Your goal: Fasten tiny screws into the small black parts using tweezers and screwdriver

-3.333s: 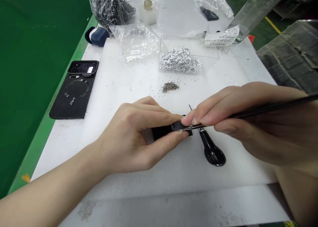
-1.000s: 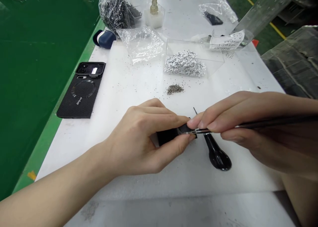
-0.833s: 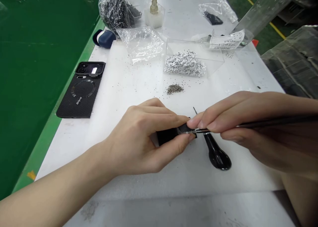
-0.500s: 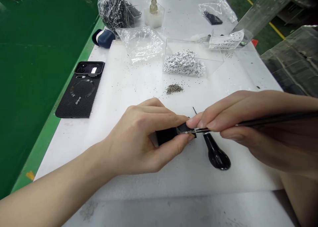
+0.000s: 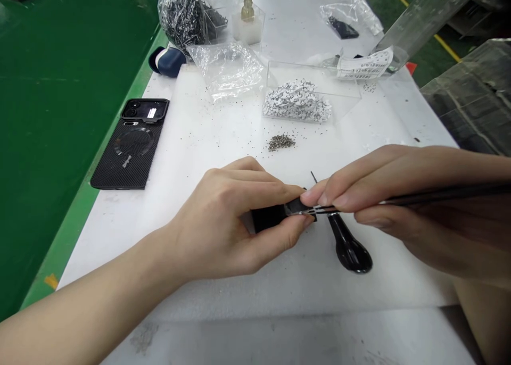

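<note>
Between its thumb and fingers, my left hand point(image 5: 235, 221) grips a small black block-like part point(image 5: 269, 218) on the white mat. My right hand point(image 5: 403, 200) pinches black tweezers point(image 5: 415, 196), whose tips meet the right end of that part. A tiny shiny piece shows at the tips, too small to name. The fingertips of my right hand also rest against the black part. Just below lies a screwdriver with a glossy black handle point(image 5: 352, 250); its thin shaft is partly hidden behind my right fingers.
Beyond my hands lies a pile of tiny screws point(image 5: 281, 142). Behind it stands a clear tray of small white pieces point(image 5: 297, 101). A black phone point(image 5: 130, 152) lies at left. Plastic bags point(image 5: 227, 69), a dark blue case point(image 5: 170, 61) and a small bottle point(image 5: 247, 22) are farther back.
Both hands keep nearly the same pose on the black part, the tweezer tips still at its right end. The whole view has shifted very slightly.
</note>
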`<state>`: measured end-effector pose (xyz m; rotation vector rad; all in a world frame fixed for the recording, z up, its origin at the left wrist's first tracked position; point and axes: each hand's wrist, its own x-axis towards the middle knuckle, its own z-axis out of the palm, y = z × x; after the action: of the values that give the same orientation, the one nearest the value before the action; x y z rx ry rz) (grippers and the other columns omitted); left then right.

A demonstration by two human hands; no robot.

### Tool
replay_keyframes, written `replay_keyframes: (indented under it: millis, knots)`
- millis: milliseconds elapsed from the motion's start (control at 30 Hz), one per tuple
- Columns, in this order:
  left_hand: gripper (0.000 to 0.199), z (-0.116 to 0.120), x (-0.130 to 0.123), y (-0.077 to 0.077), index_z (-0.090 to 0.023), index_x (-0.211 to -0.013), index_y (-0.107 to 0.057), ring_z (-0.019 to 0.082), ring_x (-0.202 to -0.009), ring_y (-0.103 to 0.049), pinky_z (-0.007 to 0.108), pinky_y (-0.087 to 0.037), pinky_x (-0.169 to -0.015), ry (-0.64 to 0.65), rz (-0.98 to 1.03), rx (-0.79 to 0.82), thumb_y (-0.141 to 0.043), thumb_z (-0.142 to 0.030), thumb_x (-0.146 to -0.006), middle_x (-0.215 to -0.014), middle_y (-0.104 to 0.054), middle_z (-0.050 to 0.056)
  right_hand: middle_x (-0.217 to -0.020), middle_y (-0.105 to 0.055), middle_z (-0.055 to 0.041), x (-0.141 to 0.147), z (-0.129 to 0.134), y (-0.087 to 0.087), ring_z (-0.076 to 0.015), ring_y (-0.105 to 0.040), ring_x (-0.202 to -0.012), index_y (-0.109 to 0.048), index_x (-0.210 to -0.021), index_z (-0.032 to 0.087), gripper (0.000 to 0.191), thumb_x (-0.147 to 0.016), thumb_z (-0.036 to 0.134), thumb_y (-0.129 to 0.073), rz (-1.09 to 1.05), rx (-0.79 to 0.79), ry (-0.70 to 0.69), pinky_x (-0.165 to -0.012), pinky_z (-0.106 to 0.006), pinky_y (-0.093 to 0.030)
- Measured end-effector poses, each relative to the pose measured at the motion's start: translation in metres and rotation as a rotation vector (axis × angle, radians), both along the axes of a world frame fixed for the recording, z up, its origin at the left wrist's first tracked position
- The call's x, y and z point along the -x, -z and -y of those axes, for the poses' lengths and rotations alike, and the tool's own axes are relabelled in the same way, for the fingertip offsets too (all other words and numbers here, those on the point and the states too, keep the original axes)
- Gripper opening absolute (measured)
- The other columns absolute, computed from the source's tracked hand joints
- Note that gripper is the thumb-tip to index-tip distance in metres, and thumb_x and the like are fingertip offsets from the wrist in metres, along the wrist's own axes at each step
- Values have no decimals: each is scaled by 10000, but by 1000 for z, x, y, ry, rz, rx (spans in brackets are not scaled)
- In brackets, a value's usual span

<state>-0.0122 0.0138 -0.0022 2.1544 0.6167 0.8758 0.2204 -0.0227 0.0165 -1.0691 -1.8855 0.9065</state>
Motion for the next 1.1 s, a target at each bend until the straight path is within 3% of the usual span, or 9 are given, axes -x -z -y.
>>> replay_keyframes:
  millis: [433, 700, 967, 1100]
  knots:
    - [43, -1, -1, 1, -187, -867, -710, 149, -637, -677, 341, -562, -752, 4, -7, 0, -693, -162, -897, -639, -679, -25, -964, -802, -47, 3, -4, -2, -251, -769, -911, -780, -968, 283, 94, -914, 235, -720, -45, -69, -32, -767, -395, -647]
    - [32, -1, 1, 0, -131, -876, -729, 155, -663, -698, 339, -552, -760, 13, 7, 2, -705, -145, -892, -657, -697, 5, -959, -805, -39, 1, -4, -1, -241, -771, -916, -782, -986, 287, 113, -907, 228, -727, -52, -83, -43, -778, -376, -647]
    - [52, -1, 0, 0, -197, -866, -709, 157, -649, -682, 343, -562, -750, 6, -10, -2, -690, -165, -902, -640, -685, -23, -1011, -799, -17, -1, -3, 1, -229, -768, -949, -772, -986, 315, 136, -894, 220, -742, -27, -33, -25, -842, -370, -639]
    - [38, -1, 0, 0, -190, -878, -718, 156, -643, -687, 341, -560, -751, 4, -6, -7, -697, -166, -897, -645, -691, -19, -945, -810, -35, 1, -7, -3, -243, -779, -915, -789, -998, 291, 157, -900, 187, -724, -49, -73, -76, -792, -364, -657]
